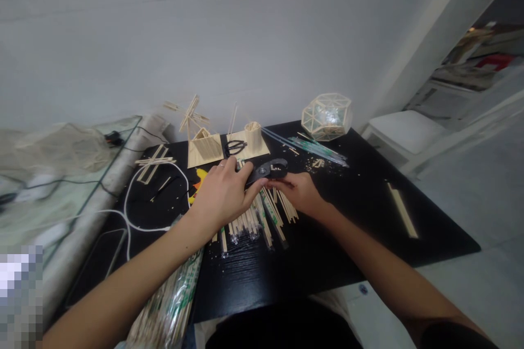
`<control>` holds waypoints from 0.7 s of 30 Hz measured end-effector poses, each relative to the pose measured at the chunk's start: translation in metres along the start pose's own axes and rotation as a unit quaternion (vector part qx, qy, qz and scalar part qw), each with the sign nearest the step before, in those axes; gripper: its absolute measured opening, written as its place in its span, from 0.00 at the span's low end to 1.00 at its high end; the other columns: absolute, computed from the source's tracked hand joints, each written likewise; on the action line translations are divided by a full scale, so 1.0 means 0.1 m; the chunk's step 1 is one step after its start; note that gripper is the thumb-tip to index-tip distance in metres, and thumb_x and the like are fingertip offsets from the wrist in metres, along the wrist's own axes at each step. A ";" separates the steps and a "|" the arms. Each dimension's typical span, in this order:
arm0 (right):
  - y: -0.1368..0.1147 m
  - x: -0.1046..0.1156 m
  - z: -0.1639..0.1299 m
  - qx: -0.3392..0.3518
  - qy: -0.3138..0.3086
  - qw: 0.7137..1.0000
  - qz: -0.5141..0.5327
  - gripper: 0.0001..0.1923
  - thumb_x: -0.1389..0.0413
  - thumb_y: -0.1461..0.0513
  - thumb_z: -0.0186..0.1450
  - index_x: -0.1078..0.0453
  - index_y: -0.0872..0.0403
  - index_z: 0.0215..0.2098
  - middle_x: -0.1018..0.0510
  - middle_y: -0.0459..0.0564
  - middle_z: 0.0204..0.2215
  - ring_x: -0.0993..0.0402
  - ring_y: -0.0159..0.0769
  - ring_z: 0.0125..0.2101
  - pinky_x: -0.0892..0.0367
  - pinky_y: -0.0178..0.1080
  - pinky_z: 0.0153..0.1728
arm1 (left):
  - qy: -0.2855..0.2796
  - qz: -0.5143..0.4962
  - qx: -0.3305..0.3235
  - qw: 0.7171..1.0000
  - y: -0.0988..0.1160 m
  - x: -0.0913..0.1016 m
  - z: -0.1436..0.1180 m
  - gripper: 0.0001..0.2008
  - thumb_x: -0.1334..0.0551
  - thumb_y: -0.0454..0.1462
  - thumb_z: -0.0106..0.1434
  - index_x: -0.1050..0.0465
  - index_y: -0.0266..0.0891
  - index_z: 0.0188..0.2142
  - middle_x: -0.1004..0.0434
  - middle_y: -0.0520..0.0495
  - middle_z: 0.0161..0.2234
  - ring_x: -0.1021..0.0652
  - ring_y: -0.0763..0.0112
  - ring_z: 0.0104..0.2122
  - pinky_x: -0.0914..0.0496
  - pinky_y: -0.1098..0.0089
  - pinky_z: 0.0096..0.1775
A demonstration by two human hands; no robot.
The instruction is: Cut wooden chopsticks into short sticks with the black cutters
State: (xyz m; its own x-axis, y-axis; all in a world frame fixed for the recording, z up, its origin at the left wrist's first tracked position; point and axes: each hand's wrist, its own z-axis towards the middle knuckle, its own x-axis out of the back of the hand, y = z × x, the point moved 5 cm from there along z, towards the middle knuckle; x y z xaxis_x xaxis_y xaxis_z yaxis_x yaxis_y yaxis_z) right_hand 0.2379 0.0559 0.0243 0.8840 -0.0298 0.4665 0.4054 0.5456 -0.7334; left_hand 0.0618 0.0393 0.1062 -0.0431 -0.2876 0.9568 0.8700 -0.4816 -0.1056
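Observation:
A black tool with a round pivot and a curved loop (pixel 268 170) is held between my two hands, above the table. My left hand (pixel 223 188) is closed around its left end, thumb along the lower side. The fingers of my right hand (pixel 301 190) are pinched at the lower edge of the loop, close to my left thumb. Whether they also hold a small piece is hidden. Just below my hands lie several thin wooden sticks (pixel 272 218), some in clear and green wrappers. A yellow and orange object (pixel 199 184) shows partly behind my left wrist.
On the black table (pixel 245 289) stand a stick windmill model (pixel 207 147), a round stick cup (pixel 253 139) and black scissors (pixel 235 146). A faceted stick frame (pixel 327 117) is at the back right. White cable (pixel 139 227), wrapped stick bundle (pixel 167 305) and loose sticks (pixel 402 210) lie around.

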 end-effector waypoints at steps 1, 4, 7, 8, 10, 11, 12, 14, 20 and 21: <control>-0.01 0.00 0.00 0.001 -0.001 1.000 -0.001 0.09 0.39 0.57 0.69 0.17 0.52 0.38 0.13 0.48 0.32 0.20 0.35 0.28 0.29 0.34 0.32 | -0.002 0.005 -0.001 1.000 0.00 0.00 0.00 0.27 0.52 0.54 0.73 0.25 0.37 0.47 0.28 0.38 0.36 0.23 0.53 0.38 0.29 0.57 0.42; -0.03 0.00 0.01 0.011 -0.003 1.000 -0.001 0.09 0.40 0.58 0.70 0.17 0.52 0.38 0.13 0.48 0.32 0.19 0.36 0.29 0.29 0.34 0.33 | -0.009 0.010 -0.002 1.000 0.01 0.00 -0.01 0.27 0.53 0.54 0.73 0.26 0.36 0.48 0.28 0.37 0.36 0.23 0.52 0.38 0.29 0.57 0.41; -0.05 0.00 0.01 0.014 -0.007 1.000 0.003 0.10 0.40 0.57 0.70 0.18 0.51 0.38 0.13 0.48 0.32 0.19 0.36 0.29 0.28 0.34 0.34 | -0.009 0.011 -0.004 1.000 0.01 0.00 -0.02 0.27 0.52 0.54 0.73 0.26 0.37 0.47 0.28 0.37 0.36 0.23 0.52 0.38 0.29 0.58 0.41; -0.05 0.00 0.01 0.013 -0.006 1.000 0.002 0.10 0.40 0.57 0.70 0.17 0.52 0.38 0.13 0.48 0.32 0.19 0.36 0.29 0.28 0.34 0.34 | -0.009 0.015 -0.004 1.000 0.01 0.00 -0.02 0.26 0.52 0.54 0.73 0.26 0.37 0.47 0.28 0.37 0.36 0.23 0.52 0.38 0.29 0.58 0.41; -0.04 0.00 0.00 0.012 -0.004 1.000 0.001 0.10 0.40 0.57 0.70 0.17 0.52 0.38 0.13 0.48 0.32 0.19 0.36 0.29 0.28 0.34 0.33 | -0.009 0.023 -0.003 1.000 0.01 0.00 -0.03 0.26 0.53 0.54 0.73 0.26 0.38 0.47 0.28 0.39 0.36 0.23 0.54 0.39 0.29 0.59 0.42; -0.03 0.00 0.00 0.012 -0.003 1.000 0.000 0.11 0.40 0.56 0.70 0.17 0.52 0.38 0.13 0.48 0.32 0.19 0.36 0.29 0.28 0.34 0.33 | -0.008 0.024 -0.003 1.000 0.01 0.00 -0.03 0.26 0.53 0.54 0.73 0.26 0.38 0.47 0.28 0.39 0.36 0.23 0.54 0.39 0.29 0.59 0.42; -0.03 -0.01 0.00 0.012 -0.002 1.000 -0.002 0.11 0.40 0.56 0.70 0.17 0.52 0.38 0.13 0.48 0.32 0.19 0.36 0.29 0.28 0.34 0.33 | -0.007 0.022 -0.003 1.000 0.01 -0.01 -0.03 0.26 0.52 0.54 0.73 0.26 0.38 0.47 0.28 0.39 0.36 0.23 0.54 0.39 0.29 0.59 0.42; -0.01 0.00 0.00 0.014 0.000 1.000 -0.006 0.11 0.40 0.56 0.70 0.17 0.52 0.37 0.14 0.47 0.31 0.20 0.36 0.27 0.28 0.34 0.33 | -0.003 0.012 -0.006 1.000 0.01 -0.02 -0.03 0.26 0.52 0.54 0.73 0.26 0.38 0.46 0.27 0.38 0.36 0.23 0.53 0.38 0.29 0.59 0.40; -0.02 0.00 0.01 0.021 -0.001 1.000 -0.001 0.11 0.40 0.56 0.70 0.17 0.52 0.38 0.13 0.47 0.31 0.19 0.36 0.28 0.28 0.34 0.33 | 0.000 0.014 -0.005 1.000 0.02 -0.04 -0.05 0.26 0.52 0.54 0.73 0.26 0.37 0.44 0.27 0.38 0.34 0.23 0.53 0.34 0.31 0.60 0.37; -0.02 0.00 0.01 0.021 -0.001 1.000 0.001 0.11 0.40 0.57 0.70 0.17 0.52 0.37 0.13 0.47 0.31 0.19 0.36 0.28 0.28 0.34 0.33 | 0.000 0.020 -0.005 1.000 0.02 -0.04 -0.05 0.26 0.52 0.54 0.73 0.26 0.37 0.44 0.27 0.39 0.33 0.23 0.54 0.34 0.31 0.60 0.37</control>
State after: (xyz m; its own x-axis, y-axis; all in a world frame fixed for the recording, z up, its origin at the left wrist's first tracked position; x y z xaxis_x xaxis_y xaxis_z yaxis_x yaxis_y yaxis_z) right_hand 0.2368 0.0555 0.0268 0.8845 -0.0267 0.4659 0.3934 0.5796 -0.7136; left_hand 0.0616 0.0352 0.1011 -0.0090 -0.3064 0.9519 0.8663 -0.4778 -0.1457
